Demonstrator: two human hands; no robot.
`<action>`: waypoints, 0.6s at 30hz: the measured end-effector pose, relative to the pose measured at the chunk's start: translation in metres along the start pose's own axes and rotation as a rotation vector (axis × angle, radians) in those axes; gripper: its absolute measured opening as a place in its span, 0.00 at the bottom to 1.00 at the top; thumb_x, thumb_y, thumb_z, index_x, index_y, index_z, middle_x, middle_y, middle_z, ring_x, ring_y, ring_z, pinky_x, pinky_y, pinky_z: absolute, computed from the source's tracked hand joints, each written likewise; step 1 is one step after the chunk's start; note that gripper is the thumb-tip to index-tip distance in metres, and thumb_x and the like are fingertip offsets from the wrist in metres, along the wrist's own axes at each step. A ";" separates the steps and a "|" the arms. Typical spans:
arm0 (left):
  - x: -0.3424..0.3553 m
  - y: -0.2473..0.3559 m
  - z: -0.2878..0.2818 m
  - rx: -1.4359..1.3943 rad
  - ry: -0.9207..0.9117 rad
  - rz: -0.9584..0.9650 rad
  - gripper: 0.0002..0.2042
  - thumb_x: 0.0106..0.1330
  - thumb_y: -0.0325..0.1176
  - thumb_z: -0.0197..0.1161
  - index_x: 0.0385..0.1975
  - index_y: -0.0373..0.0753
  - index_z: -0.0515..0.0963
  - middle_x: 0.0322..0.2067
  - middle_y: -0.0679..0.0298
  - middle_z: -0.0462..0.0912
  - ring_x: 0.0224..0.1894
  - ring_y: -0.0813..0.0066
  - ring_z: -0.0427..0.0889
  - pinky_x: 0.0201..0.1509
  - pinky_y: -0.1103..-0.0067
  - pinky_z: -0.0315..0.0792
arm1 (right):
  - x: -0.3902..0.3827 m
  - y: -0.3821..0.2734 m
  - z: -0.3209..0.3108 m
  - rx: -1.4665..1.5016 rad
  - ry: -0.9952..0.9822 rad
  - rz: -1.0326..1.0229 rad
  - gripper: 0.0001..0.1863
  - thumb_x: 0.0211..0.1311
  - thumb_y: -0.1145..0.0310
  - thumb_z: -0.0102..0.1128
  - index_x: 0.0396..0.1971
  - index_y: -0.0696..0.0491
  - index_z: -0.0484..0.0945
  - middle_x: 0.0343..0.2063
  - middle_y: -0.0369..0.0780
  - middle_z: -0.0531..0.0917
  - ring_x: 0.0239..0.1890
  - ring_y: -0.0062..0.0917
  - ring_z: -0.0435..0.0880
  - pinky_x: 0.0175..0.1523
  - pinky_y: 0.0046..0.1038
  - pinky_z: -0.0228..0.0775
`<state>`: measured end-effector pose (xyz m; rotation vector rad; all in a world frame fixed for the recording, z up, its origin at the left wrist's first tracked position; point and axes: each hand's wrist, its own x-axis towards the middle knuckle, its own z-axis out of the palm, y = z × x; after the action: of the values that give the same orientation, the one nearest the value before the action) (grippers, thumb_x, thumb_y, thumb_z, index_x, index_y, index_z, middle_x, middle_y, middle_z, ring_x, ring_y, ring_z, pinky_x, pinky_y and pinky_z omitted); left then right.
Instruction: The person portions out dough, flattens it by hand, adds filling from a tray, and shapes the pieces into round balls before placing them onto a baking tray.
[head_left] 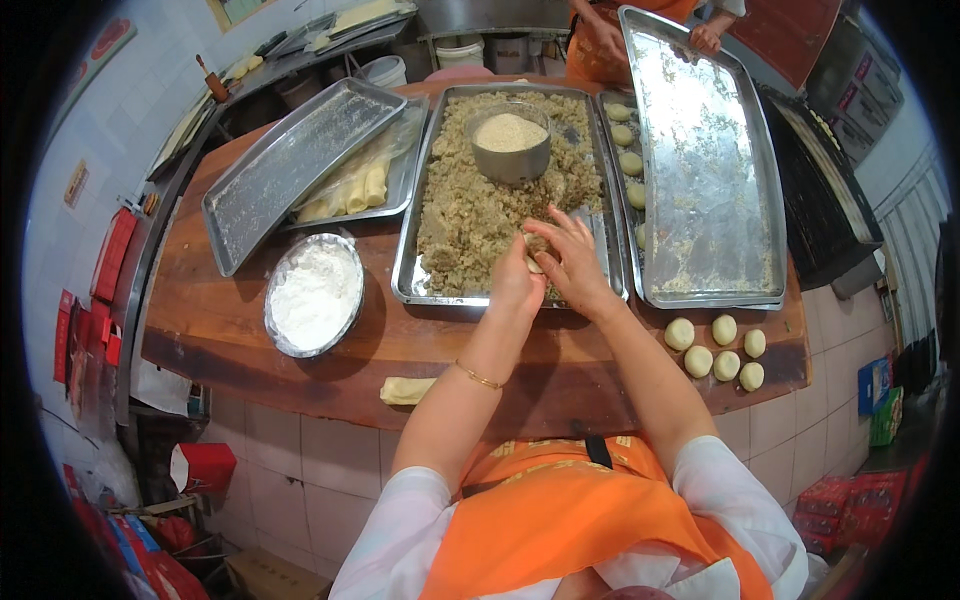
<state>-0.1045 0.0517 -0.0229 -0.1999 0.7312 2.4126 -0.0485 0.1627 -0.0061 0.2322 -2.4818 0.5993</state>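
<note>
Over the near edge of a metal tray [402, 268] of crumbly tan filling [470, 215], my hands meet around a small pale piece of dough [535, 262]. My left hand [516, 278] is closed around it. My right hand [578, 268] presses on it from the right, thumb against the dough and fingers partly stretched over the tray. Both palms hide most of the dough. A metal bowl [512, 160] of light crumbs sits in the filling toward the far side. Near the table's front edge lies a pale dough roll [406, 390], left of my forearm.
Left on the wooden table [220, 330] stand a bowl of white flour [316, 296] and a tilted tray [290, 165] over dough rolls [366, 188]. Several round dough balls [698, 361] sit at right. Another person's hand [706, 38] holds a large tray [705, 180] above a tray of dough balls [630, 163].
</note>
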 end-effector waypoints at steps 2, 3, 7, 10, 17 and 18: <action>0.002 0.001 -0.007 0.042 -0.003 -0.013 0.20 0.83 0.41 0.36 0.62 0.33 0.64 0.58 0.53 0.72 0.60 0.62 0.75 0.64 0.64 0.73 | -0.001 -0.005 0.000 -0.021 0.075 -0.007 0.24 0.62 0.72 0.63 0.60 0.46 0.78 0.52 0.45 0.81 0.61 0.35 0.73 0.63 0.37 0.68; 0.005 0.002 -0.016 0.022 -0.006 -0.011 0.17 0.83 0.40 0.41 0.59 0.34 0.68 0.53 0.56 0.76 0.53 0.66 0.78 0.60 0.65 0.75 | 0.000 -0.002 -0.003 0.060 0.069 0.005 0.24 0.61 0.73 0.64 0.58 0.46 0.79 0.50 0.44 0.81 0.58 0.34 0.76 0.60 0.36 0.70; 0.005 0.002 -0.022 0.157 -0.089 0.062 0.13 0.80 0.38 0.51 0.51 0.35 0.74 0.44 0.62 0.79 0.45 0.72 0.79 0.55 0.71 0.76 | 0.005 -0.016 -0.013 0.493 0.008 0.354 0.19 0.57 0.80 0.67 0.50 0.51 0.83 0.41 0.41 0.83 0.41 0.30 0.83 0.46 0.30 0.76; -0.004 0.001 -0.011 0.218 -0.065 0.140 0.10 0.78 0.35 0.54 0.49 0.37 0.75 0.41 0.64 0.80 0.43 0.75 0.80 0.50 0.75 0.76 | 0.003 -0.012 -0.003 0.428 0.124 0.263 0.16 0.54 0.81 0.70 0.44 0.53 0.84 0.36 0.39 0.84 0.33 0.27 0.83 0.38 0.25 0.76; 0.000 -0.007 -0.019 0.253 -0.034 0.273 0.12 0.79 0.34 0.52 0.54 0.34 0.73 0.44 0.61 0.80 0.42 0.76 0.81 0.44 0.77 0.78 | 0.000 -0.020 0.006 0.388 0.198 0.148 0.15 0.53 0.80 0.69 0.42 0.54 0.83 0.37 0.41 0.83 0.40 0.37 0.84 0.42 0.33 0.79; 0.000 -0.007 -0.016 0.258 -0.025 0.290 0.13 0.80 0.34 0.51 0.56 0.34 0.72 0.45 0.61 0.80 0.42 0.76 0.80 0.44 0.78 0.78 | 0.001 -0.028 0.000 0.438 0.204 0.174 0.15 0.52 0.80 0.69 0.42 0.54 0.83 0.38 0.42 0.83 0.41 0.37 0.84 0.43 0.33 0.79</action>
<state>-0.1010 0.0475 -0.0392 0.0443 1.1161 2.5504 -0.0416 0.1378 0.0045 0.1126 -2.1637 1.1786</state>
